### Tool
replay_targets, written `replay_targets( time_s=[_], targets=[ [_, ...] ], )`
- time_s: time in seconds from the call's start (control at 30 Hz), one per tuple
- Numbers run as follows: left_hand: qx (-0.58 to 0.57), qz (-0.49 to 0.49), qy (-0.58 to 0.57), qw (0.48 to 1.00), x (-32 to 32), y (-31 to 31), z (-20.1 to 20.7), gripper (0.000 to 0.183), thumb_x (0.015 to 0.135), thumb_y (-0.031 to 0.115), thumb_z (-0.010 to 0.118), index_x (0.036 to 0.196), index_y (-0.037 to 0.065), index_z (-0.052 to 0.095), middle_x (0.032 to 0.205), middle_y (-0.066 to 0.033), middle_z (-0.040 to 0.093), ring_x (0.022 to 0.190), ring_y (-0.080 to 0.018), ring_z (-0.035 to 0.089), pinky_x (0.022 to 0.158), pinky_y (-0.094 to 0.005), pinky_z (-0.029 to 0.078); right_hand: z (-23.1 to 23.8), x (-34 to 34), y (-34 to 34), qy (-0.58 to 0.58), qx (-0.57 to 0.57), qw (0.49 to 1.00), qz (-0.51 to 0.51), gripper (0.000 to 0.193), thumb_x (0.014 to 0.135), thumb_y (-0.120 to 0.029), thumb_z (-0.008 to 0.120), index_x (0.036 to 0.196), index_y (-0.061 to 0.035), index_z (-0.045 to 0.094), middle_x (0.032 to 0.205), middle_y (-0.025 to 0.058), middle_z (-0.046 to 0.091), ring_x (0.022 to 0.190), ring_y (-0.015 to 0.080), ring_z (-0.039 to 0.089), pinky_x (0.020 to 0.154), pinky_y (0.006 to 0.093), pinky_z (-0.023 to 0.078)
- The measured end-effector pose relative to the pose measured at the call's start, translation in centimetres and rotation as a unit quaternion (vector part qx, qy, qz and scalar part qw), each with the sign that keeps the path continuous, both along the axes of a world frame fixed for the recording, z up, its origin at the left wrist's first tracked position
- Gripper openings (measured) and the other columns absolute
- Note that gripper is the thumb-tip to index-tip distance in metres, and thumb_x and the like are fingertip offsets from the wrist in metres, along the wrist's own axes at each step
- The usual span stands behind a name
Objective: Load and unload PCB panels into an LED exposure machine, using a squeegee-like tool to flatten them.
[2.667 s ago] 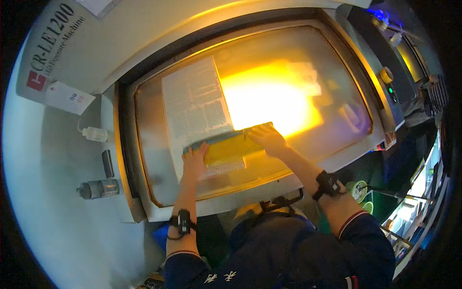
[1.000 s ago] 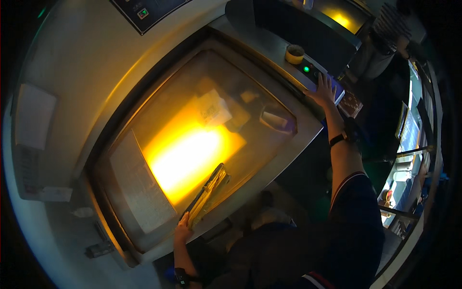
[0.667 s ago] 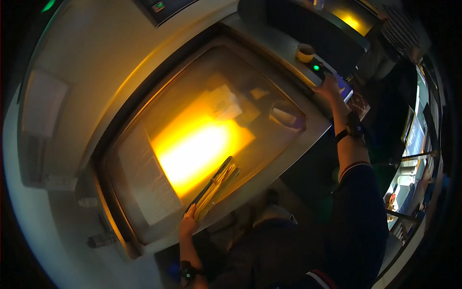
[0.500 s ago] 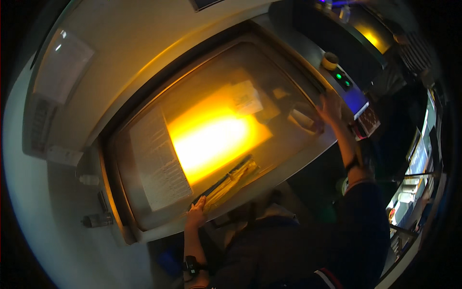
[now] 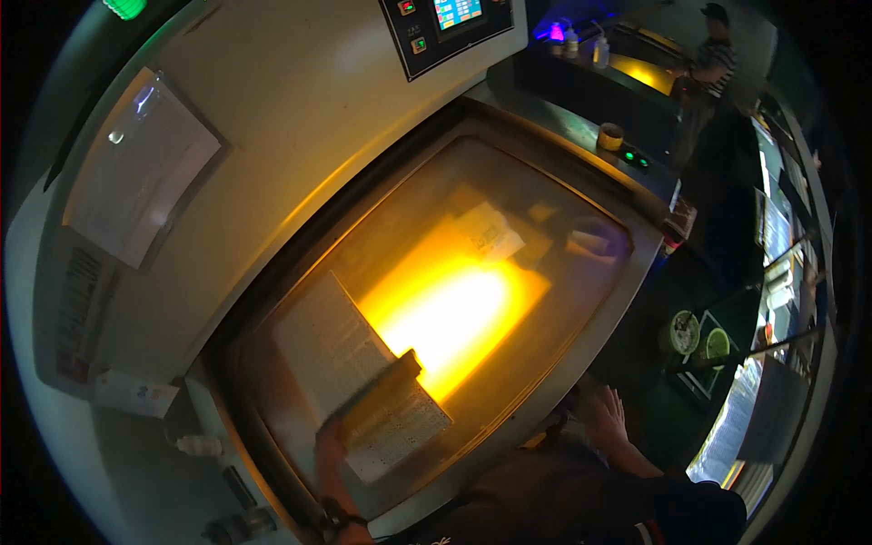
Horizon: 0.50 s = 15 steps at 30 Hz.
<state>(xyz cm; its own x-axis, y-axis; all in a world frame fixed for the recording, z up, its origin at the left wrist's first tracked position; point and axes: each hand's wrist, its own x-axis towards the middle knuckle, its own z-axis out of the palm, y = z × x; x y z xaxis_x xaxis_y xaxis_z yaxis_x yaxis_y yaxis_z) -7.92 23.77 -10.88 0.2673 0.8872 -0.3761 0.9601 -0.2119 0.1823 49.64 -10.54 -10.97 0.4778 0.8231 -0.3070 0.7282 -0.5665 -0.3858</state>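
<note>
Gone from the green lights (image 5: 629, 156), the right hand (image 5: 605, 420) spreads empty at lower right; the left hand (image 5: 331, 447) clamps a dark bar (image 5: 377, 393) by its end, likely steadying it.

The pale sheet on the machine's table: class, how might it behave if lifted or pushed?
The pale sheet hardly rises above the table, so it is probably light for its size. Lying flat, it seems unlikely to roll or tip. The table's sheen suggests smoothness, so the sheet might slide when pushed; its stiffness cannot be told.
</note>
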Motion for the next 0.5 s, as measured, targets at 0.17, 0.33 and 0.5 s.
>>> replay_targets(
  time_s=[0.17,0.33,0.5],
  targets=[
    [-0.03,0.278,-0.025,0.96,8.5,19.6,-2.1,0.063,0.082,0.017,0.066,0.139,0.003,0.045,0.132,-0.0203,0.057,0.12,-0.0347,0.056,0.098,-0.042,0.046,3.2,-3.8,1.0,0.039,0.125,0.986,-0.1,0.071,0.081,-0.021,0.068,0.145,-0.0107,0.038,0.156,0.0206,0.02,0.144,0.0415,0.019,0.115,0.0518,0.023],
    [0.038,0.19,-0.042,0.98,16.1,24.3,-4.0,0.067,0.078,0.012,0.065,0.141,0.007,0.043,0.136,-0.0198,0.054,0.123,-0.0374,0.054,0.1,-0.0435,0.046,5.9,-7.2,3.3,0.068,0.108,0.99,-0.061,0.067,0.088,-0.026,0.065,0.147,-0.0127,0.035,0.157,0.0195,0.02,0.144,0.041,0.019,0.115,0.0519,0.023],
    [-0.052,-0.12,-0.147,0.98,15.4,15.9,-2.5,0.078,0.071,0.016,0.074,0.143,0.013,0.042,0.129,-0.0188,0.06,0.119,-0.0358,0.057,0.098,-0.043,0.047,6.6,-8.8,8.0,0.074,0.098,0.992,0.033,0.068,0.09,-0.031,0.063,0.148,-0.0131,0.032,0.156,0.0203,0.02,0.145,0.0406,0.018,0.115,0.053,0.022]
  ],
)
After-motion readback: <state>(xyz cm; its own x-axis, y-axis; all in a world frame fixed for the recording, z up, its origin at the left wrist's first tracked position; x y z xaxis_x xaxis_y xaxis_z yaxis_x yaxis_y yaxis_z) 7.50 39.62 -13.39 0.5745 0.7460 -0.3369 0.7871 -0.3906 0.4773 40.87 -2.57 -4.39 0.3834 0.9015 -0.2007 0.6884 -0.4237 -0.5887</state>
